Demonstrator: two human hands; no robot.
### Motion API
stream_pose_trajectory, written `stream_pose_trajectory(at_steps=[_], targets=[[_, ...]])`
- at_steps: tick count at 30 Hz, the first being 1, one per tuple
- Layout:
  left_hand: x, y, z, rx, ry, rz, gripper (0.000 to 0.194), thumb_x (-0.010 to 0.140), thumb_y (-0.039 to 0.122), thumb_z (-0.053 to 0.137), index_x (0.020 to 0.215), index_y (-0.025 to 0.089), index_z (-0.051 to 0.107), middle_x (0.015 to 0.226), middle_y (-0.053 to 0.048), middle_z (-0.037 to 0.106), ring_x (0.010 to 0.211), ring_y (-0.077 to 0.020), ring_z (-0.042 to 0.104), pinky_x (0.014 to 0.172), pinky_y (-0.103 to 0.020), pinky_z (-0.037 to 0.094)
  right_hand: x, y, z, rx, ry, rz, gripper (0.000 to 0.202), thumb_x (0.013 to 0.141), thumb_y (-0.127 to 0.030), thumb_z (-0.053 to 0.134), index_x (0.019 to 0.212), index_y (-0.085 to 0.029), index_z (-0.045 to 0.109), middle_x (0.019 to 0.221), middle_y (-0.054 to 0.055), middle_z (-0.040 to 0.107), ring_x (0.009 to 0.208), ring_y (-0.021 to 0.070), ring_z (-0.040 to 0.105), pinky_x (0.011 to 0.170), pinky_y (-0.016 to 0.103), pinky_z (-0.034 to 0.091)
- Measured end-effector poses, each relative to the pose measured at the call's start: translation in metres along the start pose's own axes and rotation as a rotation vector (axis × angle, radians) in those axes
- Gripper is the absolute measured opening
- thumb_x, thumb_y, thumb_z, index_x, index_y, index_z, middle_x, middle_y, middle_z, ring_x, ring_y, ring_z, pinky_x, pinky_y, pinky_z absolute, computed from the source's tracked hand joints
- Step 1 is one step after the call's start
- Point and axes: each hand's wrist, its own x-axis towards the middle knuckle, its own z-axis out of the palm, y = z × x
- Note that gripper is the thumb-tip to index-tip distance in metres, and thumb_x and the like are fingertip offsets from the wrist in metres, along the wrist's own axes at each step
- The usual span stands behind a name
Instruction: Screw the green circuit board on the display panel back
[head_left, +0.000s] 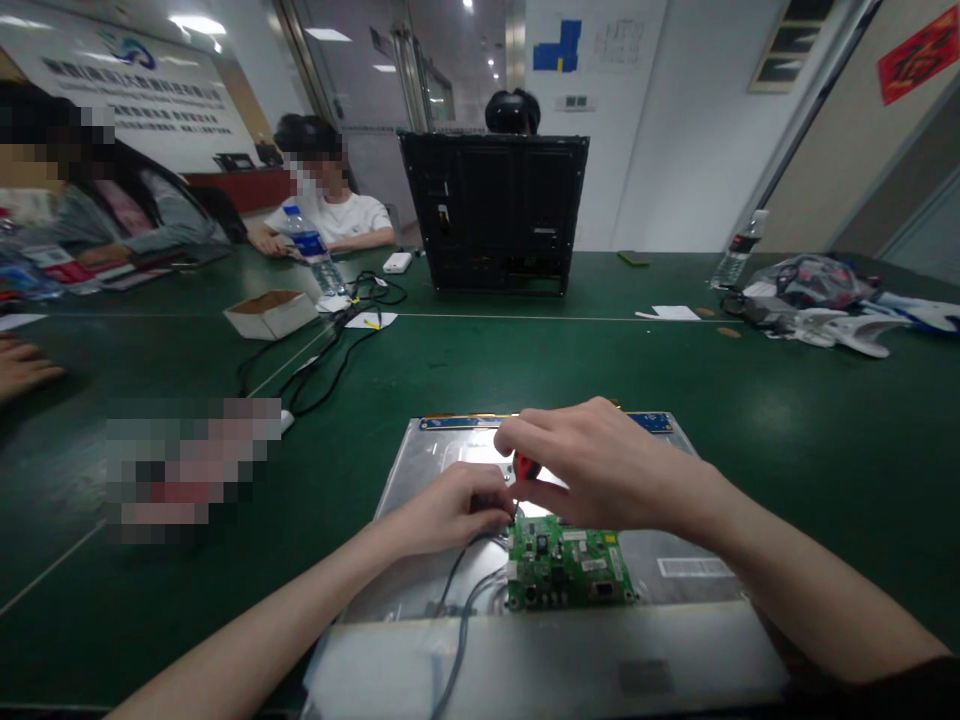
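My right hand (600, 465) is closed around the red handle of a screwdriver (526, 467), which stands roughly upright with its tip pointing down. Its tip meets the upper left corner of a green circuit board (566, 565). Beside that tip, my left hand (459, 507) has its fingers pinched together; what they hold, if anything, is hidden. The board sits on the silver metal back of a display panel (397, 490). Grey cables (463, 640) run from the board's left side toward me. A narrow blue circuit strip (457, 423) lines the panel's far edge.
Across the green table (337, 500) stands a black display housing (502, 210). Black cables (330, 370), an open white box (271, 316) and a water bottle (315, 255) lie to the left. At right are another bottle (740, 250) and plastic bags (814, 290). Other people sit opposite and left.
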Motion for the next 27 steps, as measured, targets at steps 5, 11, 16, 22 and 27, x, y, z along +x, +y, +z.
stream_pose_trajectory(at_steps=[5,11,16,22,27], targets=[[0.002,0.001,-0.001,0.016,0.023,0.047,0.012,0.083,0.019,0.061,0.071,0.015,0.062,0.067,0.001,0.058,0.064,-0.013,0.052,0.058,-0.022,0.036,0.0,0.0,-0.001,-0.055,-0.011,-0.018,0.011,0.09,-0.03,0.052,0.091,-0.019,0.051,0.082,0.001,0.061,0.065,0.0126,0.048,0.05,0.027,0.021],[-0.001,0.0,0.001,0.013,0.035,0.062,0.008,0.084,0.017,0.061,0.085,0.016,0.069,0.08,-0.002,0.066,0.074,-0.016,0.059,0.068,-0.024,0.042,0.0,-0.003,-0.007,0.077,-0.096,-0.071,0.018,0.085,-0.014,0.053,0.102,-0.016,0.049,0.097,0.004,0.06,0.074,0.0126,0.05,0.055,0.026,0.031],[0.0,0.001,-0.001,0.003,0.007,0.057,0.009,0.082,0.017,0.061,0.074,0.015,0.064,0.072,0.0,0.062,0.067,-0.0144,0.056,0.062,-0.023,0.039,0.001,-0.003,0.002,-0.063,-0.009,-0.04,0.009,0.092,-0.025,0.049,0.096,-0.018,0.052,0.087,0.003,0.06,0.065,0.0121,0.048,0.05,0.027,0.022],[0.002,0.003,-0.002,0.003,0.028,0.063,0.008,0.081,0.014,0.061,0.074,0.015,0.063,0.074,0.0,0.063,0.07,-0.0142,0.056,0.063,-0.023,0.039,-0.001,-0.001,-0.003,-0.005,-0.051,-0.041,0.012,0.089,-0.025,0.054,0.099,-0.018,0.052,0.089,0.003,0.062,0.07,0.013,0.051,0.051,0.027,0.025],[0.0,0.001,0.0,0.008,0.005,0.068,0.007,0.084,0.016,0.06,0.083,0.015,0.067,0.08,-0.001,0.066,0.073,-0.0156,0.059,0.067,-0.024,0.042,-0.003,-0.003,-0.009,0.096,-0.137,-0.095,0.022,0.083,-0.011,0.052,0.104,-0.016,0.048,0.099,0.005,0.061,0.074,0.0128,0.052,0.056,0.026,0.032]])
